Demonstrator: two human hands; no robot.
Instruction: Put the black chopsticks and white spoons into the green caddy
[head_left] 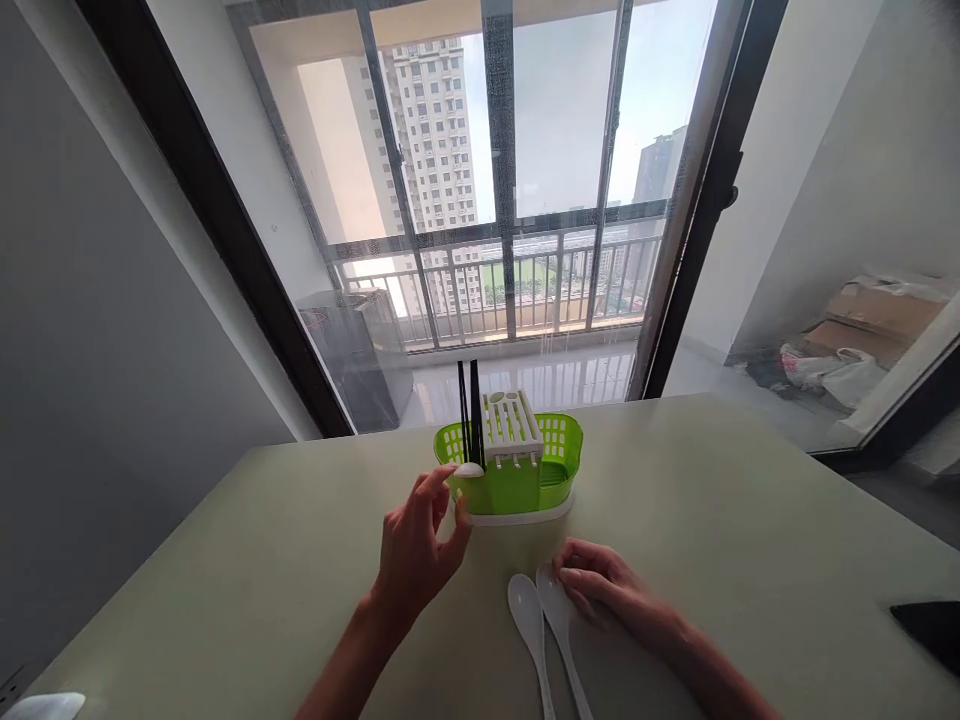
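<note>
A green cutlery basket (517, 490) with a white slotted top piece (514, 425) stands near the far edge of the table. Black chopsticks (474, 415) rise upright from its left part. My left hand (420, 540) is at the front left of the basket, thumb and forefinger at a white spoon (470, 470) whose bowl points up; its handle is hidden. Two more white spoons lie side by side before the basket, a left one (526, 605) and a right one (553, 595). My right hand (604, 585) has curled fingers at the right spoon's bowl.
The pale table (705, 500) reaches to a glass sliding door with a balcony behind. At the lower left corner lies part of a white object (52, 706). A dark object (930, 630) sits at the right edge. Cardboard and bags (855, 350) are piled beyond the glass.
</note>
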